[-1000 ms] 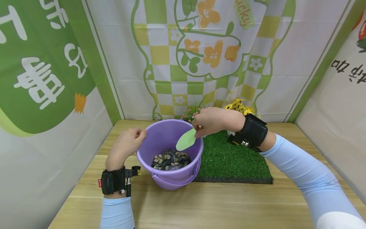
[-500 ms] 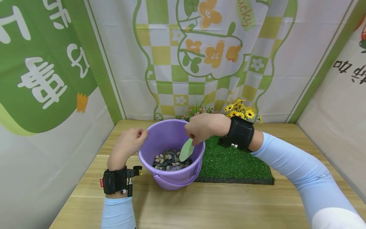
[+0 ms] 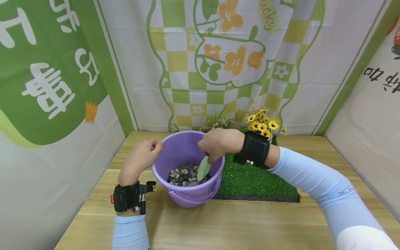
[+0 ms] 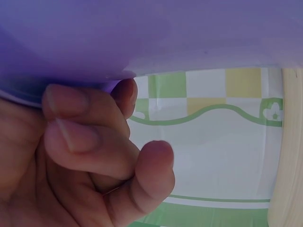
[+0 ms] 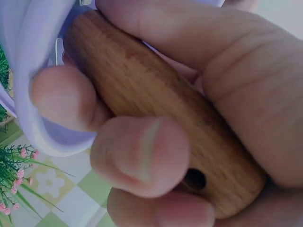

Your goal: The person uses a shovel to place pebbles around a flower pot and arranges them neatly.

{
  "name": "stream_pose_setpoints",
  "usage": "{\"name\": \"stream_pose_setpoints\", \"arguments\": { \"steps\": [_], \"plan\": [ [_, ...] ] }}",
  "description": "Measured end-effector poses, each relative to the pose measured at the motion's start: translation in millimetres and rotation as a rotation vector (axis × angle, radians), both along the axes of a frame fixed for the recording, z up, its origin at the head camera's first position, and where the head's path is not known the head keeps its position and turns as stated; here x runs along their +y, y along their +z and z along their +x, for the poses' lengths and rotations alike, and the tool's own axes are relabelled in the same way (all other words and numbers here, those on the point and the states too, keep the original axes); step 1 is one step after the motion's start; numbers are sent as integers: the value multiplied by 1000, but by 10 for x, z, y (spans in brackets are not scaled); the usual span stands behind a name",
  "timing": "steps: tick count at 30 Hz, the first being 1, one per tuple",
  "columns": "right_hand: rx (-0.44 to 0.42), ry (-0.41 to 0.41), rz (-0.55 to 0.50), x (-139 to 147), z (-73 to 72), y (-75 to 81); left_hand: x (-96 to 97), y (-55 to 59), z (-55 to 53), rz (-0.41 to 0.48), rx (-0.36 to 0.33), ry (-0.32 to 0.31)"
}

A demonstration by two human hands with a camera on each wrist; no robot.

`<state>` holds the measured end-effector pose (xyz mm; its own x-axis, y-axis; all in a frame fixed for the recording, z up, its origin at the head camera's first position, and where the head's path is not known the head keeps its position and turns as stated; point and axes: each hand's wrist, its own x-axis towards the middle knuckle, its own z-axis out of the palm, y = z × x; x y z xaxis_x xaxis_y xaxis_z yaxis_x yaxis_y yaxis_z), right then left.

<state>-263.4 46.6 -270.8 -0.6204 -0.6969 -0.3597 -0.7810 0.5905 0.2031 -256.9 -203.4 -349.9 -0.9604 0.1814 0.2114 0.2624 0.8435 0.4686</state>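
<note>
A purple bucket with pebbles in its bottom stands on the table. At its left rim, my left hand grips the edge; the left wrist view shows its fingers curled under the rim against the outer wall. My right hand holds a small garden trowel, its fingers wrapped round the wooden handle. The trowel's pale green blade points down inside the bucket, its tip right at the pebbles. In the head view the right hand hides the handle.
Right of the bucket lies a mat of artificial grass on the wooden table. Behind stand pink flowers and yellow flowers. The bucket's handle hangs down at its front right. Printed cloth surrounds the table.
My right hand has moved left and down, turning the trowel from slanted to nearly upright, with its blade lower into the bucket. My left hand keeps its grip on the rim.
</note>
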Motion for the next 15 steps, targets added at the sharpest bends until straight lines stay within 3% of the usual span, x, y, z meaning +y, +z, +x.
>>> {"name": "stream_pose_setpoints", "arguments": {
  "steps": [5, 15],
  "plan": [
    [21, 39, 18, -70, -7, -28, -15, -3, 6, 0, -5, 4],
    [14, 27, 59, -170, -1, -165, -2, -9, 5, 7, -10, 1]
  ]
}}
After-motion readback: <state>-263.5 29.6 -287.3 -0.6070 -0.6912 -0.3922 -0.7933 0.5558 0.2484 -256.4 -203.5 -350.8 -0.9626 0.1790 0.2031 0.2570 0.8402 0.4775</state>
